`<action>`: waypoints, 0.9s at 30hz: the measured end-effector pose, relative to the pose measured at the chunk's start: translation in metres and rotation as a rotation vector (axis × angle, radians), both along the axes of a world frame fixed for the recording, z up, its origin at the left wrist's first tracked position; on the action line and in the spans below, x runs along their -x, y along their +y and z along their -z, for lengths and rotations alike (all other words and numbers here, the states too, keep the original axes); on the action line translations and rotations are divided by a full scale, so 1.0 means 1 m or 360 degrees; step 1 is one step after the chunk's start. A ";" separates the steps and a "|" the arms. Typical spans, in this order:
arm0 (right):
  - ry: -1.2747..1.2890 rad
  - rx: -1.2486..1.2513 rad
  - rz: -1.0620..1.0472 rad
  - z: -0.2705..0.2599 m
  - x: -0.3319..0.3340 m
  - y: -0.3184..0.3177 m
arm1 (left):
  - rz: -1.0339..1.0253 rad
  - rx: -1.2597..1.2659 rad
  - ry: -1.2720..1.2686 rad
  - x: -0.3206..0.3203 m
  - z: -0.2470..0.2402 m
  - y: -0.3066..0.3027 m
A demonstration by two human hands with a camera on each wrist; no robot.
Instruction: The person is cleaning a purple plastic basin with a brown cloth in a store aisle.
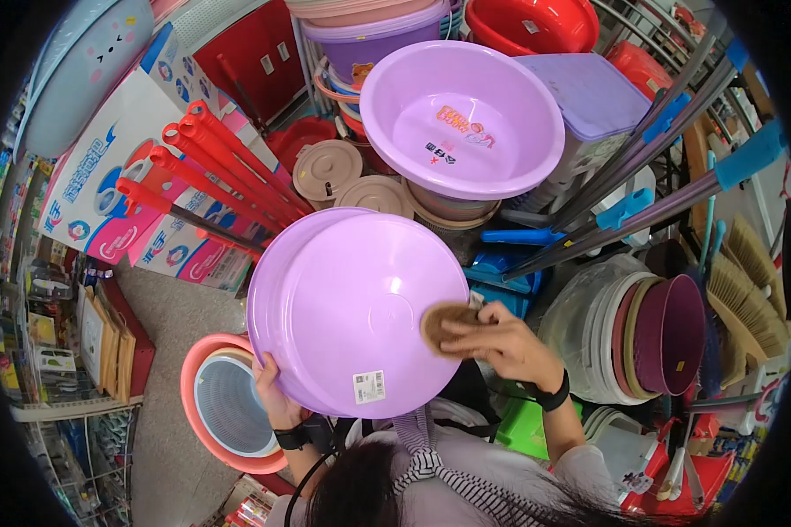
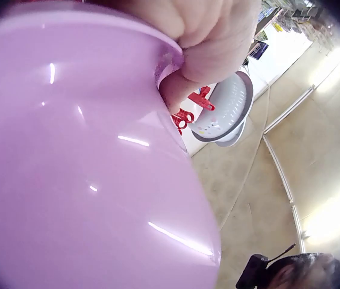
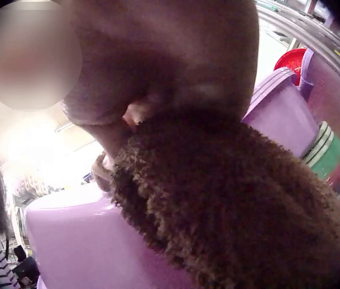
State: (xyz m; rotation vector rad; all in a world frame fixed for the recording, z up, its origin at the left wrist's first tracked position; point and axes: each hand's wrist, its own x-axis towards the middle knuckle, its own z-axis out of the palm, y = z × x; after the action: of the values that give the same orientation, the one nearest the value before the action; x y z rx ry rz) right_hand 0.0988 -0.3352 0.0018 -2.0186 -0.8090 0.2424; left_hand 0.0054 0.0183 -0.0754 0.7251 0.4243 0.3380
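Observation:
A light purple plastic basin (image 1: pixel 360 299) is held tilted in front of the body, its underside facing up, with a white barcode label (image 1: pixel 369 386) on its side. My left hand (image 1: pixel 277 397) grips its rim at the lower left; in the left wrist view the thumb and palm (image 2: pixel 218 45) wrap over that rim. In my right hand (image 1: pixel 514 347) is a brown fuzzy cloth (image 1: pixel 448 329), set against the right part of the basin's underside. Up close in the right wrist view, the cloth (image 3: pixel 236 205) has a shaggy pile and covers much of the basin.
Another purple basin (image 1: pixel 461 123) stands right side up on stacked goods ahead. Red-handled poles (image 1: pixel 228 167) lean at left, blue-and-grey handles (image 1: pixel 668 193) at right. Nested bins (image 1: pixel 677 334) are at the right; a pink basin (image 1: pixel 198 422) stands on the floor (image 1: pixel 163 307) lower left.

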 end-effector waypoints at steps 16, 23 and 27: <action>-0.0311 0.0123 0.0238 -0.025 -0.050 0.032 | 0.0041 -0.0140 -0.0087 0.016 0.006 -0.005; -0.0618 0.0124 0.0148 -0.036 -0.051 0.065 | -0.0005 -0.0202 -0.0181 0.021 0.012 0.000; -0.0690 0.0112 0.0206 -0.037 -0.057 0.062 | 0.0043 -0.0209 -0.0194 0.021 0.008 0.003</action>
State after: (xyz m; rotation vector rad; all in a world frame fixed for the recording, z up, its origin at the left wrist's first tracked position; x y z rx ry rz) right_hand 0.1562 -0.2737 0.0387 -2.2140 -0.9371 -0.2539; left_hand -0.0158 0.0213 -0.0836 0.8327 0.2787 0.3853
